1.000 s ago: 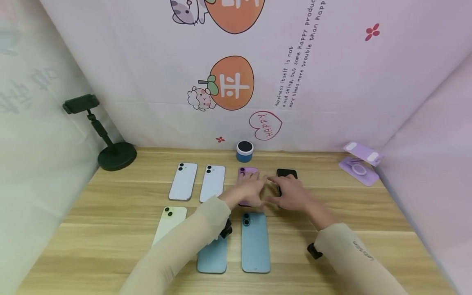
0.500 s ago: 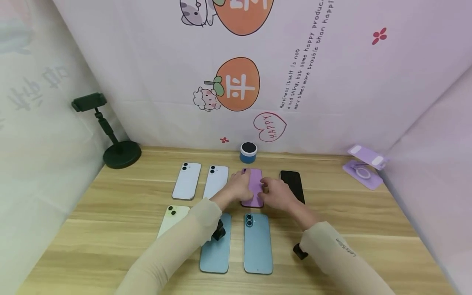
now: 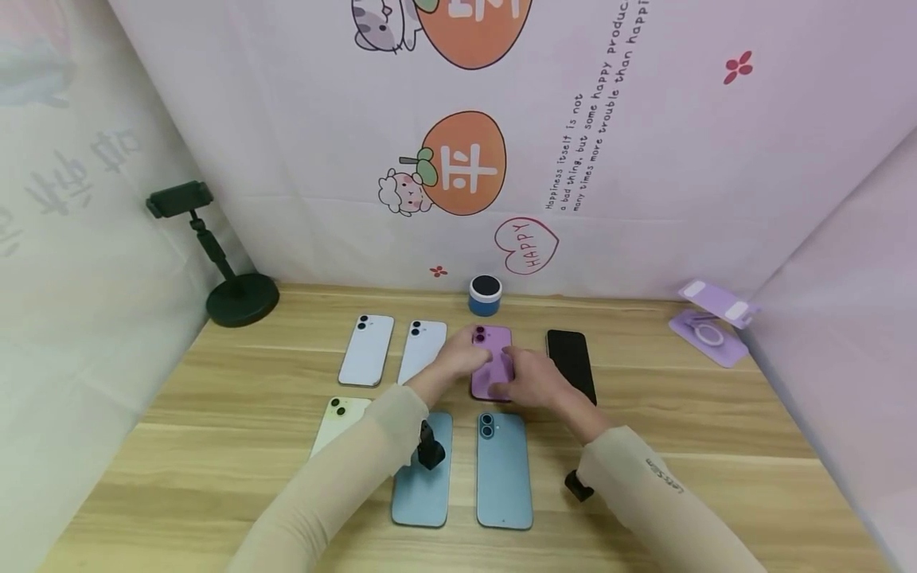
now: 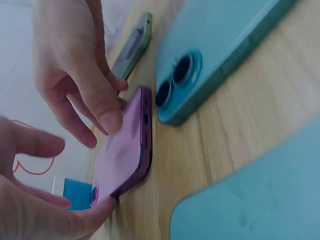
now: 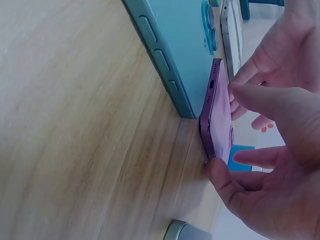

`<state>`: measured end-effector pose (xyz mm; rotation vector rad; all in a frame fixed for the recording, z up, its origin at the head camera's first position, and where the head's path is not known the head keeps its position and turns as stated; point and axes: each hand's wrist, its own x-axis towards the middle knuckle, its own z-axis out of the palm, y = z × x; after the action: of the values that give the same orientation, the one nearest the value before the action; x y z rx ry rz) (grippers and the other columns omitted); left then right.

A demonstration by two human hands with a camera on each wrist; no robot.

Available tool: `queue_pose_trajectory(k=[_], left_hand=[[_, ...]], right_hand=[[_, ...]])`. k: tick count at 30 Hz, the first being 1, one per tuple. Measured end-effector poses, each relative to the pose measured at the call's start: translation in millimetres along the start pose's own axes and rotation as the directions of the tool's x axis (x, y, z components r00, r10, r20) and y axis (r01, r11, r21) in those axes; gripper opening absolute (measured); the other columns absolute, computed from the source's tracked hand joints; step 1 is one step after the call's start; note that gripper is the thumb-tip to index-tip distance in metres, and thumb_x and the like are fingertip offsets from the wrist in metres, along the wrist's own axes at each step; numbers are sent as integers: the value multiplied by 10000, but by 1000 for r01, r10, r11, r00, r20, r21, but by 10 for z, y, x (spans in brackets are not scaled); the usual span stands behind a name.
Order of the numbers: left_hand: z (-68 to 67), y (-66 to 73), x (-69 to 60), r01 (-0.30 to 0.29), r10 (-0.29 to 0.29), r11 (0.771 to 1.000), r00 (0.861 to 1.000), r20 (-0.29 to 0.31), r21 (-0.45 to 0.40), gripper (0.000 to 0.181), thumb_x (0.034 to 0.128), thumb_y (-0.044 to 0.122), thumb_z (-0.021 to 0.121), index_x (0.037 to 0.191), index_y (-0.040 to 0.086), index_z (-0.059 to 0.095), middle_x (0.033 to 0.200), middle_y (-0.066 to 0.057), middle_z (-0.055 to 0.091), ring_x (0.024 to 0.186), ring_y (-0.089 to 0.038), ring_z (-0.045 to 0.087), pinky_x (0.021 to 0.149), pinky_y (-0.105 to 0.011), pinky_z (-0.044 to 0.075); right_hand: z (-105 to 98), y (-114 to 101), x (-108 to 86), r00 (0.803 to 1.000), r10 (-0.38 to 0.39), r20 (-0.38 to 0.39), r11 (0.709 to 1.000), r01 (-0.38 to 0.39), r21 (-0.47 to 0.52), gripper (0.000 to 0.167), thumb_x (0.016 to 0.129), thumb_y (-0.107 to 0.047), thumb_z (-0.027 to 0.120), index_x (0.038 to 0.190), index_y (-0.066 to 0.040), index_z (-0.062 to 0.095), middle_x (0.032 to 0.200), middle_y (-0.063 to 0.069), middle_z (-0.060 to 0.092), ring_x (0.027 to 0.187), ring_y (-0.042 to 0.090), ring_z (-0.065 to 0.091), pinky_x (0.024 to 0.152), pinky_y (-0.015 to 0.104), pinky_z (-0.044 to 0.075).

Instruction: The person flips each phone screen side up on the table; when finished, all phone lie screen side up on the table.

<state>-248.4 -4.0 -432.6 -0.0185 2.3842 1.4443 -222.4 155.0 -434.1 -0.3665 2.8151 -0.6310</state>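
Observation:
A purple phone lies back side up on the table, between the two hands. The left hand is at its left edge; in the left wrist view that hand's thumb touches the phone's edge while its fingers spread. On the other side, the right hand reaches over the right edge, thumb and fingers apart. The right wrist view has a digit of the right hand against a lower corner of the purple phone. Neither hand's fingers curl round the phone.
Two white phones lie left of it and a black phone right. Nearer are a pale yellow phone and two blue phones. Behind stand a blue jar, a black stand and a purple stand.
The left hand has shifted off the top of the purple phone to its left edge. The right hand has moved left, from beside the black phone to the purple phone's right edge.

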Motion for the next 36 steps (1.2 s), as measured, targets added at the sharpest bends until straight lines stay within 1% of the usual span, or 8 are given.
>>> queue_pose_trajectory(k=[3, 6, 11, 13, 16, 19, 28, 36], left_hand=[[10, -9, 16, -8, 8, 1000, 1000, -14, -8, 720, 910, 65, 589, 1590, 9, 359, 1614, -226, 450, 1460, -398, 475, 1216, -545, 411], [11, -25, 27, -88, 84, 969, 996, 28, 232, 730, 901, 94, 612, 1587, 13, 376, 1595, -222, 480, 1380, -388, 535, 1179, -527, 450], [-44, -43, -30, -218, 142, 730, 975, 169, 648, 853, 887, 297, 761, 1610, 76, 366, 1664, -206, 371, 1526, -392, 331, 1283, -547, 280], [-81, -46, -59, -236, 110, 674, 969, 221, 700, 962, 859, 393, 814, 1634, 110, 319, 1705, -199, 285, 1585, -395, 235, 1317, -550, 203], [-118, -76, -44, -265, 84, 622, 958, 274, 737, 1099, 812, 494, 850, 1661, 143, 247, 1745, -183, 185, 1633, -377, 142, 1343, -526, 126], [-138, -83, -41, -272, 54, 605, 952, 303, 748, 1156, 804, 508, 853, 1676, 153, 182, 1766, -168, 96, 1654, -353, 68, 1354, -496, 81], [-158, -91, -9, -296, 62, 621, 942, 331, 726, 1143, 819, 499, 848, 1675, 141, 181, 1764, -181, 74, 1657, -349, 49, 1351, -488, 111], [-93, -114, -32, -303, 125, 691, 944, 304, 656, 1092, 827, 348, 872, 1657, 68, 219, 1746, -239, 91, 1647, -385, 72, 1325, -515, 201]], right_hand=[[-1, -1, -8, 1000, -21, -1, 1000, 21, -18, 740, 890, -299, 816, 1464, 57, 514, 1264, 236, 709, 997, 249, 662, 969, 458, 593], [0, 30, -14, 997, -74, 3, 995, 74, -66, 691, 859, -303, 840, 1404, 30, 577, 1243, 212, 716, 992, 263, 662, 928, 450, 592], [5, 122, -15, 988, -152, 38, 971, 156, -180, 781, 825, -360, 863, 1450, 2, 566, 1448, 255, 617, 1335, 397, 585, 1137, 562, 452], [7, 147, -7, 987, -155, 51, 967, 162, -194, 815, 831, -386, 858, 1482, -11, 539, 1496, 249, 583, 1421, 407, 515, 1182, 586, 391], [6, 168, 9, 986, -153, 61, 966, 162, -201, 870, 826, -439, 855, 1514, -35, 508, 1532, 238, 553, 1367, 394, 531, 1139, 552, 423], [5, 176, 23, 986, -155, 68, 961, 166, -220, 931, 811, -493, 854, 1539, -49, 481, 1587, 256, 481, 1246, 369, 542, 1045, 506, 468], [23, 211, 37, 986, -160, 54, 959, 168, -229, 954, 811, -517, 845, 1558, -65, 461, 1634, 259, 397, 1133, 334, 512, 949, 452, 469], [58, 247, 33, 983, -183, 14, 968, 182, -174, 930, 811, -465, 862, 1542, -39, 475, 1620, 288, 392, 1184, 401, 528, 1009, 571, 487]])
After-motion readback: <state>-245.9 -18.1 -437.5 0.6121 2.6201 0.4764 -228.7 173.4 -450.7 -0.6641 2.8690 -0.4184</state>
